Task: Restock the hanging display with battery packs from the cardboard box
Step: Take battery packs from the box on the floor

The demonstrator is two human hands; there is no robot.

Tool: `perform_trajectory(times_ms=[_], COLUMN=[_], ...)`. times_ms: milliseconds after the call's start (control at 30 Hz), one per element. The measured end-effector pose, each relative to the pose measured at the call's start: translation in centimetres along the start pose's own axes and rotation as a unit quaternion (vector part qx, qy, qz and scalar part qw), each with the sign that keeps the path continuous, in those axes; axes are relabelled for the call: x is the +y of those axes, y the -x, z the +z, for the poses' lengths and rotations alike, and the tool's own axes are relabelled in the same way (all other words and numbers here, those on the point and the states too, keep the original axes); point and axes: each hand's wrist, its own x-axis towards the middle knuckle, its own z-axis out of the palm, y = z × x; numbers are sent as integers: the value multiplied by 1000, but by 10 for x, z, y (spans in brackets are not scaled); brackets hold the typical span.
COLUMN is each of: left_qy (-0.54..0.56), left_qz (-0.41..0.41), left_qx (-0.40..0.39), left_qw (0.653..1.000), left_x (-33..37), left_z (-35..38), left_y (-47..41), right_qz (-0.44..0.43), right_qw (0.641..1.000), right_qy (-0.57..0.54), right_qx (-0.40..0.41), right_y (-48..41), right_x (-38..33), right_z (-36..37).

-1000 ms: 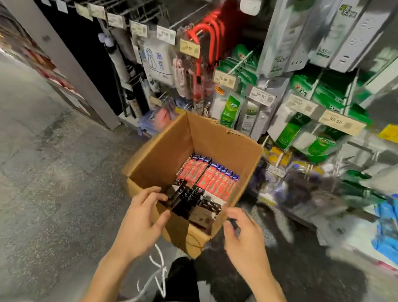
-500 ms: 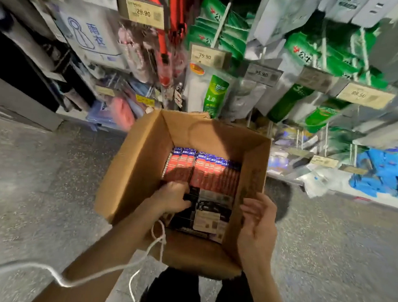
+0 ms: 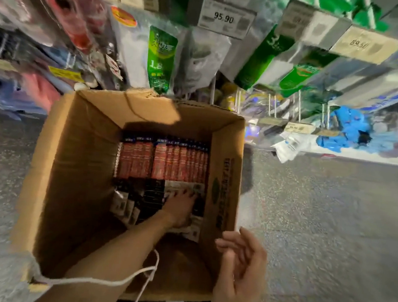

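Observation:
An open cardboard box (image 3: 73, 164) stands on the floor under the hanging display (image 3: 161, 57). A row of red battery packs (image 3: 163, 162) stands on edge along the box's far side. Black and white packs (image 3: 142, 198) fill the space in front of them. My left hand (image 3: 179, 209) reaches deep into the box and rests on the packs at the right, fingers stretched forward with the tips on a white pack. My right hand (image 3: 238, 268) hovers by the box's near right corner, fingers loosely bent, holding nothing.
Price tags (image 3: 224, 18) and green and grey packages hang on hooks just above the box's far edge. Blue goods (image 3: 347, 131) lie on a low shelf at the right. A white cord (image 3: 102, 281) hangs across my left forearm. Speckled grey floor surrounds the box.
The view has moved closer over the box. My left hand has gone from the near rim down into the box and right, onto the packs. My right hand has come off the right wall.

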Motion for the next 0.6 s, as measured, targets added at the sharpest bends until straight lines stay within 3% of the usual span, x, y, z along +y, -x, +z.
perform_trajectory(times_ms=[167, 300, 400, 500, 600], left_qy=[31, 54, 86, 33, -20], left_qz=[59, 62, 76, 122, 94], left_qx=[78, 141, 122, 144, 120], left_qw=[995, 987, 986, 981, 988], left_x=[-15, -14, -24, -38, -41], left_z=[4, 0, -7, -21, -36], left_y=[4, 12, 21, 44, 66], right_qz=[-8, -2, 8, 13, 7], right_qw=[1000, 1000, 1000, 1000, 999], right_qy=[15, 13, 6, 3, 15], right_qx=[4, -3, -7, -18, -32], right_y=[4, 0, -2, -3, -4], right_x=[0, -1, -1, -2, -3], right_z=[3, 0, -5, -8, -11])
